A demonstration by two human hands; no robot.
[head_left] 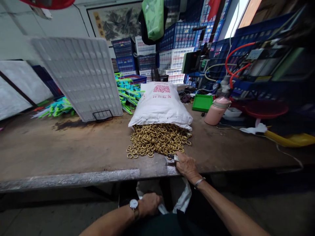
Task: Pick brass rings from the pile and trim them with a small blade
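Observation:
Many gold-coloured rings spill from the open end of a white sack lying on the brown table. At the near edge of that pile, my right hand has its fingers closed on a small dark tool with a pale part. Below the table edge is my left hand, wearing a watch, with its fingers curled at the rim of a white bag; what it grips is too unclear to name.
A white ribbed panel stands at the left, with green and blue pieces behind it. To the right are a green tray, a pink bottle and a red dish. Stacked crates rise behind.

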